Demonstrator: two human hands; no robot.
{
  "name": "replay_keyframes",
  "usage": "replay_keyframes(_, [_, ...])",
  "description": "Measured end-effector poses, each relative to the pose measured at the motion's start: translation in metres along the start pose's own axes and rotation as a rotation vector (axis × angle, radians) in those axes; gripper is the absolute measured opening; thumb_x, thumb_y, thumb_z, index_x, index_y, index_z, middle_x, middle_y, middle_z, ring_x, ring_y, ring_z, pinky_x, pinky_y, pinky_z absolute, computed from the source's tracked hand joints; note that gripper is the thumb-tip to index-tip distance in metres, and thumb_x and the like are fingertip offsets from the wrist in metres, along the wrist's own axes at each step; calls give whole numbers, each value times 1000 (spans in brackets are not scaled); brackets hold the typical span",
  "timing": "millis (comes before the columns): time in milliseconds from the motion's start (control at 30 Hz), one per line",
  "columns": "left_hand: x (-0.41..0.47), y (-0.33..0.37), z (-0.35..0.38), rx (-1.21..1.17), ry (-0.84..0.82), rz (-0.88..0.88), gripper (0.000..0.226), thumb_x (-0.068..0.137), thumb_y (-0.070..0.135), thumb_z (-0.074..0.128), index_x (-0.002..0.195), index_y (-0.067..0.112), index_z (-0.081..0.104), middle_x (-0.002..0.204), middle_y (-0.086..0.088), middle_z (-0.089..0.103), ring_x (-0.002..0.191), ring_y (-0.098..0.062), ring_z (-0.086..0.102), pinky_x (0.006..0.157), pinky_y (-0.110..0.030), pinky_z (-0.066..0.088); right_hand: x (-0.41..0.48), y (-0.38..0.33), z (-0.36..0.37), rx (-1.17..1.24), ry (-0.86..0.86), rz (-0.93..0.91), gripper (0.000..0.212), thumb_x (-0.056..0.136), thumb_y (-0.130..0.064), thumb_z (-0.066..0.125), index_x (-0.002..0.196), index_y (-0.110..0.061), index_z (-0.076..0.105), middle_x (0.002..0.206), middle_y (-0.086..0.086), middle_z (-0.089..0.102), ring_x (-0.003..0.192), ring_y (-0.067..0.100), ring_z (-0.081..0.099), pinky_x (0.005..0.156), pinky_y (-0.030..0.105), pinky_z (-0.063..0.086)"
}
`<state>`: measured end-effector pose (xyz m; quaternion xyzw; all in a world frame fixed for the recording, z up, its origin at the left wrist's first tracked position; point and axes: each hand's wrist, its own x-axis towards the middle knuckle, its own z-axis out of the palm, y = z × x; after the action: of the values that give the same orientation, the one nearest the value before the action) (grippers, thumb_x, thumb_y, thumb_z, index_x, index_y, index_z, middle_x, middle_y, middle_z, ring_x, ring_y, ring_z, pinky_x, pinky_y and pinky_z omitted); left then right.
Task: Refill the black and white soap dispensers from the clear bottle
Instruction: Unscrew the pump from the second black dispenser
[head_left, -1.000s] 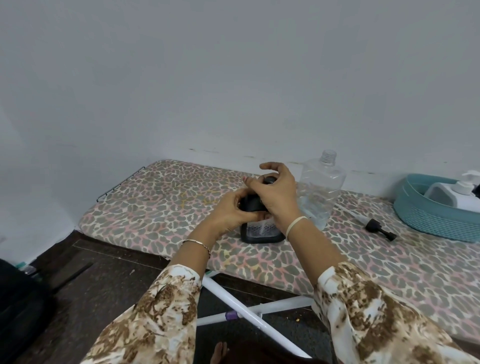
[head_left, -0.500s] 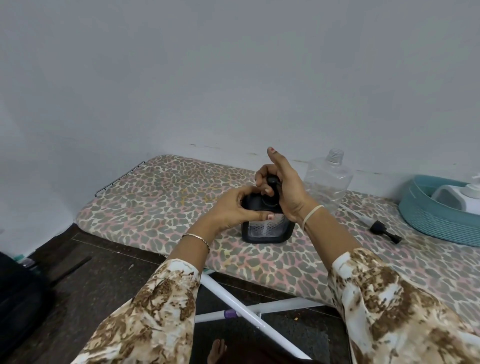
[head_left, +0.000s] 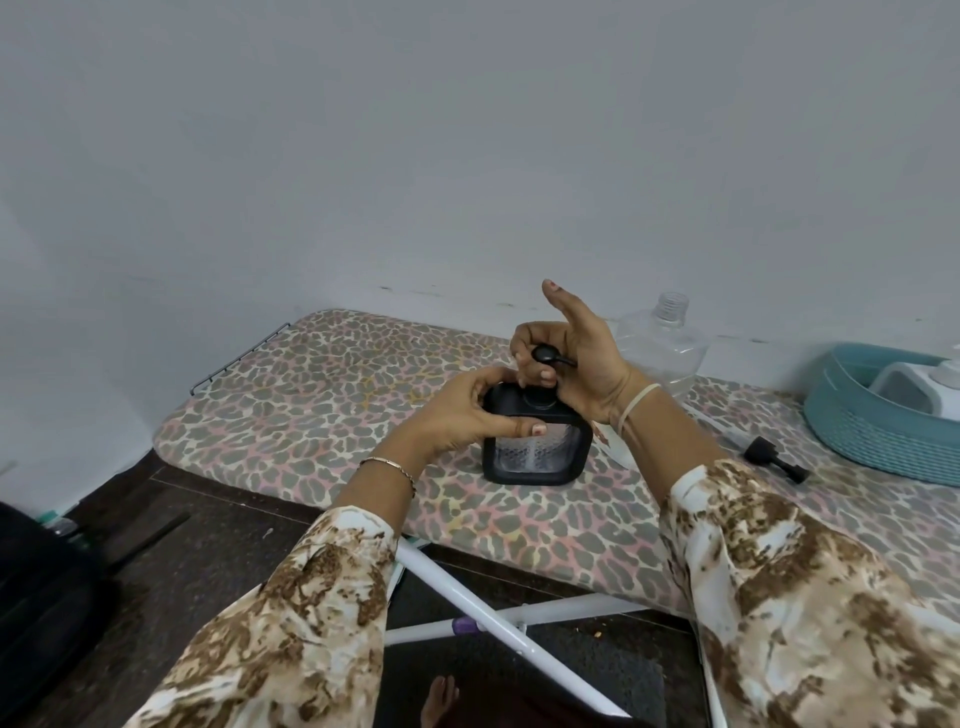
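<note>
The square black soap dispenser with a clear window stands near the front edge of the leopard-print padded ironing board, gripped at its shoulder by the left hand. Its black pump head is pinched in the curled fingers of the right hand, forefinger raised. The collar is best turned squarely while the body is held still, so the thread seats without crossing. The uncapped clear plastic bottle stands at the board's back edge, against a plain pale wall; a teal woven basket holding the white soap dispenser sits at the right end.
</note>
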<state>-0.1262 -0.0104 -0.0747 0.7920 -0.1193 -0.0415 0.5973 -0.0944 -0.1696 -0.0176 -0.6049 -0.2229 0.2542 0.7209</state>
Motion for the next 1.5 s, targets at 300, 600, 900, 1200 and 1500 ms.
replay_keyframes(300, [1,-8,8,-19,142,32,58,65,20,88,118,20,64,113,4,69,106,-7,65,96,-29,52,-17,26,6,98,572,-277,31,95,-13,30,91,-7,60,86,6,71,84,18,64,71,22,51])
replay_keyframes(600, [-4,-9,16,64,191,53,50,68,17,85,115,19,66,108,3,70,104,-11,65,95,-36,53,-31,52,23,-868,929,-304,38,65,-41,83,93,-26,61,84,-14,59,79,3,57,70,13,42])
replay_keyframes(900, [-2,-9,14,51,149,31,60,62,26,90,116,22,65,112,5,70,106,-10,64,97,-36,52,-32,48,12,-839,843,-308,37,64,-36,87,95,-23,72,78,-14,65,76,1,62,68,10,43])
replay_keyframes(1200, [-1,-8,7,38,95,-4,67,61,21,91,121,19,63,113,3,69,108,-11,64,98,-36,51,-31,47,10,-799,785,-318,30,66,-27,87,86,-25,65,74,-13,64,70,1,61,66,11,47])
replay_keyframes(1500, [1,0,-1,-3,-21,-58,58,64,13,89,115,22,63,112,1,70,108,-15,65,97,-36,52,-32,38,-11,-599,503,-230,37,68,-12,86,100,-18,69,95,5,73,93,27,67,83,29,57])
